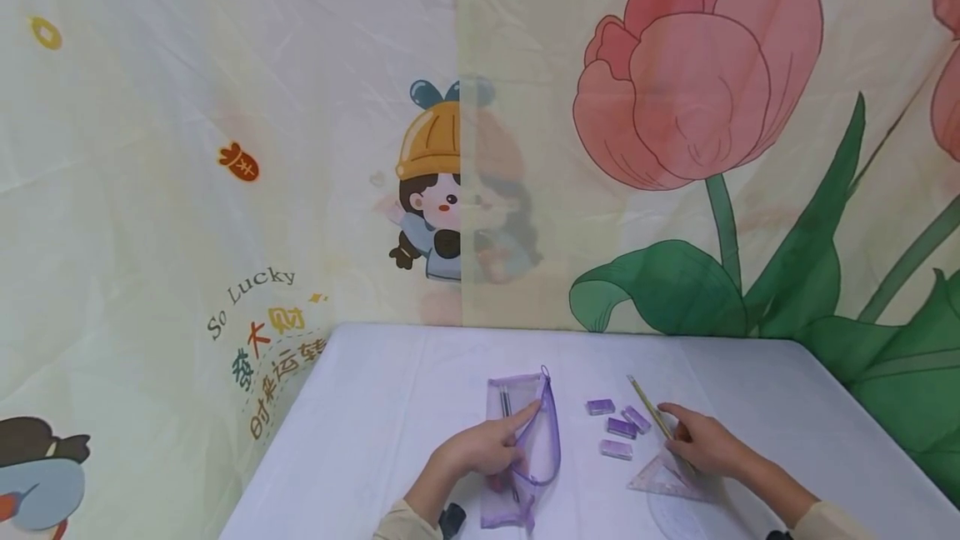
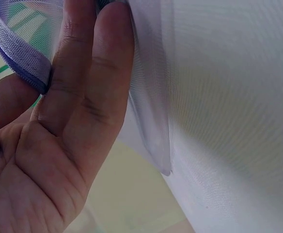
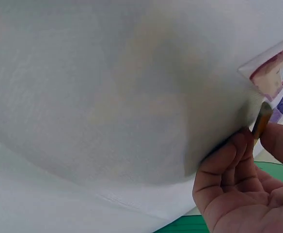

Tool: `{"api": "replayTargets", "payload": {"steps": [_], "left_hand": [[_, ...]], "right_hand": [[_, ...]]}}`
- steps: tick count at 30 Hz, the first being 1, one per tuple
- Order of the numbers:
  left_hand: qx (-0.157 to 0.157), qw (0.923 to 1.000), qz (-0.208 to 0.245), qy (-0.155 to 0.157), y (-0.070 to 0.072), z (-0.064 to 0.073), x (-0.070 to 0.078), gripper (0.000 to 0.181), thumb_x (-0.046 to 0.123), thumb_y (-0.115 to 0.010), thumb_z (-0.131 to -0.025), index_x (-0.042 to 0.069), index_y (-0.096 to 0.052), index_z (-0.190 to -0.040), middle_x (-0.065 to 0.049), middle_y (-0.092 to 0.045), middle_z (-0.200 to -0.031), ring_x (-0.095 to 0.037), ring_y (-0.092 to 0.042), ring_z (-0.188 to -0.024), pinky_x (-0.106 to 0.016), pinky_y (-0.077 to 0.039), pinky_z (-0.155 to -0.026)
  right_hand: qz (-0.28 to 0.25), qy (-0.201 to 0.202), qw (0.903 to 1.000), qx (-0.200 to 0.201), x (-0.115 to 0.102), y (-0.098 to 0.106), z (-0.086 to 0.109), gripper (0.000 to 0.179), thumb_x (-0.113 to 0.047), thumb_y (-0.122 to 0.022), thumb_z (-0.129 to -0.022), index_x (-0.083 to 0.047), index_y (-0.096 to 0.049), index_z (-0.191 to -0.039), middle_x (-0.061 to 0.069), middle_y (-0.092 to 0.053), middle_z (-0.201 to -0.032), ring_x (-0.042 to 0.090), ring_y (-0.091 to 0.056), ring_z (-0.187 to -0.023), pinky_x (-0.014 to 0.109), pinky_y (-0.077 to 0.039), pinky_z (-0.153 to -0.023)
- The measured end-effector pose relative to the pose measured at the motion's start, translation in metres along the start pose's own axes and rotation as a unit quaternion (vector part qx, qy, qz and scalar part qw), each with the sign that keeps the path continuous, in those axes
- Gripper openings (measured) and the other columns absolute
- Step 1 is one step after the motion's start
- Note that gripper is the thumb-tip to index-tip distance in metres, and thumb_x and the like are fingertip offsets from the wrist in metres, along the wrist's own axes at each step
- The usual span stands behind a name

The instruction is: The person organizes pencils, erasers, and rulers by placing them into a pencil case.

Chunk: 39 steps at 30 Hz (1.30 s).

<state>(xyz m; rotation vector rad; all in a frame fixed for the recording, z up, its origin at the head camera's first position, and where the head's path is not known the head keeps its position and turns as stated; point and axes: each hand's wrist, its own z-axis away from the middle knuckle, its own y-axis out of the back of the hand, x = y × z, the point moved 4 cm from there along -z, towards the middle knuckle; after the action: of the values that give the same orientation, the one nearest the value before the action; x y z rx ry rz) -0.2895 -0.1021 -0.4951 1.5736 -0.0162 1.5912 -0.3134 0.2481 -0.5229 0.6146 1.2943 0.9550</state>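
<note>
A purple mesh zip pencil case (image 1: 557, 432) lies on the table, its zipped edge spread apart. My left hand (image 1: 487, 444) holds it by that edge; in the left wrist view the zipper band (image 2: 20, 58) sits between the fingers, two of which reach along the mesh. Slim dark sticks (image 1: 505, 400) show through the mesh. To the right, my right hand (image 1: 708, 444) pinches a yellowish pencil (image 1: 643, 397), which slants up to the left. The pencil's end (image 3: 263, 116) pokes out by the thumb in the right wrist view.
Several small purple erasers (image 1: 600, 407) lie between the pencil case and the pencil. Below the right hand are a clear set square (image 1: 648, 482) and a faint clear protractor (image 1: 663, 517). A printed cloth (image 1: 337, 148) hangs behind the white table (image 1: 375, 407).
</note>
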Motion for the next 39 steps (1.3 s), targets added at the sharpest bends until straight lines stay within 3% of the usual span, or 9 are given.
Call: {"api": "replayTargets", "payload": {"steps": [9, 24, 29, 39], "left_hand": [[0.001, 1.0000, 0.001, 0.002, 0.001, 0.002, 0.002, 0.079, 0.003, -0.060, -0.092, 0.035, -0.027, -0.156, 0.000, -0.064, -0.070, -0.030, -0.065, -0.055, -0.037, -0.058, -0.049], [0.004, 1.0000, -0.005, 0.004, 0.000, 0.003, 0.003, 0.079, 0.003, -0.060, -0.091, 0.034, -0.028, -0.156, 0.001, -0.064, -0.069, -0.030, -0.065, -0.054, -0.037, -0.057, -0.049], [0.003, 1.0000, 0.002, 0.007, 0.000, 0.004, 0.003, 0.080, 0.002, -0.060, -0.090, 0.034, -0.027, -0.156, 0.001, -0.065, -0.070, -0.030, -0.066, -0.055, -0.037, -0.058, -0.049], [0.003, 1.0000, -0.001, 0.006, 0.000, 0.004, 0.004, 0.080, 0.003, -0.059, -0.091, 0.034, -0.026, -0.157, -0.001, -0.064, -0.069, -0.032, -0.064, -0.055, -0.037, -0.058, -0.049]], "right_hand": [[-0.025, -0.004, 0.9995, -0.021, -0.001, 0.000, 0.002, 0.062, -0.006, -0.063, -0.089, 0.005, -0.040, -0.146, 0.003, -0.056, -0.077, 0.016, -0.052, -0.069, 0.026, -0.044, -0.055], [-0.052, 0.057, 0.9954, 0.056, -0.025, 0.025, 0.008, 0.057, -0.005, -0.056, -0.092, 0.007, -0.040, -0.145, 0.003, -0.055, -0.077, 0.012, -0.047, -0.065, 0.025, -0.042, -0.050], [-0.064, 0.080, 0.9922, 0.071, -0.032, 0.026, 0.009, 0.055, -0.006, -0.056, -0.094, 0.005, -0.041, -0.145, 0.002, -0.055, -0.077, 0.009, -0.046, -0.064, 0.024, -0.041, -0.050], [-0.091, 0.079, 0.9899, 0.074, -0.049, 0.017, 0.005, 0.056, -0.005, -0.056, -0.093, 0.000, -0.042, -0.147, 0.003, -0.055, -0.079, 0.011, -0.048, -0.066, 0.024, -0.044, -0.051]]}}
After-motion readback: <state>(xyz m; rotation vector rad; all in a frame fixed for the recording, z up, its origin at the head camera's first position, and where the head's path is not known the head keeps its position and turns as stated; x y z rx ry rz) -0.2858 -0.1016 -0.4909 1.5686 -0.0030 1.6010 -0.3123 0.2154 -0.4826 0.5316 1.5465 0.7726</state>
